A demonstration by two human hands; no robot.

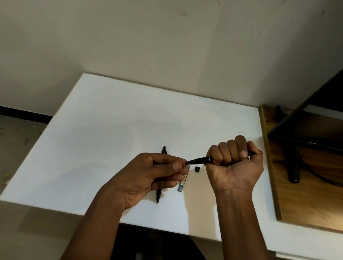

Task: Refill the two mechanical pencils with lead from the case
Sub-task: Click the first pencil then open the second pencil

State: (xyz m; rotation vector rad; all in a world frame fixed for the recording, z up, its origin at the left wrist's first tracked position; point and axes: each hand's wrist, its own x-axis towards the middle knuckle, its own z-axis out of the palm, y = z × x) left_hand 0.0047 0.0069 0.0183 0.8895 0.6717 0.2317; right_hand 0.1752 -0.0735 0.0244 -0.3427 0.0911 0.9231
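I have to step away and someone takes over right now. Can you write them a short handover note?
Right hand: grips one pencil in a fist, tip toward the left hand.
Left hand: pinches that pencil's tip; too small to tell whether it holds a lead.
Second pencil: flat on the table, partly under the left hand.
Case: on the table beside it; a small black cap lies apart.
Done: case seemingly opened.
Left: likely finish this pencil, then do the second.
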